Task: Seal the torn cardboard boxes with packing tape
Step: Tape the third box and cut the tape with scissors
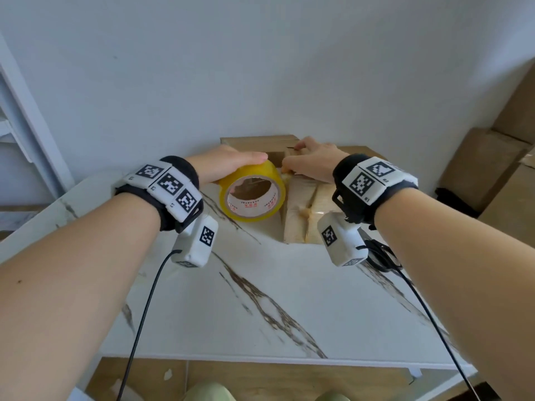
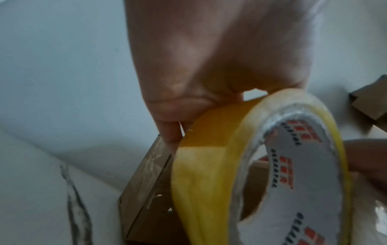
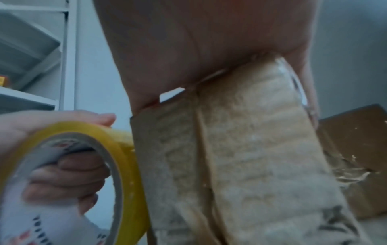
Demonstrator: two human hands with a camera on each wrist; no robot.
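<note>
While a white marble-patterned table (image 1: 260, 299) spreads beneath both forearms, a flat, torn cardboard box (image 1: 301, 215) lies at its far side against the pale wall, under and just ahead of the right fingertips. Its top is already covered with wrinkled clear tape, and a second brown box (image 1: 260, 143) sits just beyond the fingers of both hands, close to the wall. More cardboard boxes (image 1: 486, 169) are stacked on the floor, well to the right of the right hand.

The roll of yellow packing tape (image 1: 251, 195) stands on edge at the box's left side, touching it. The left hand (image 1: 223, 163) grips this roll: the thumb lies along the top of the yellow rim, and the right wrist view shows the fingers (image 3: 69, 180) curled through the printed white core. The right hand (image 1: 311, 162) rests on the box top just right of the roll, its fingers bent down against the cardboard near the tape's free end; whether they pinch that end cannot be told.
</note>
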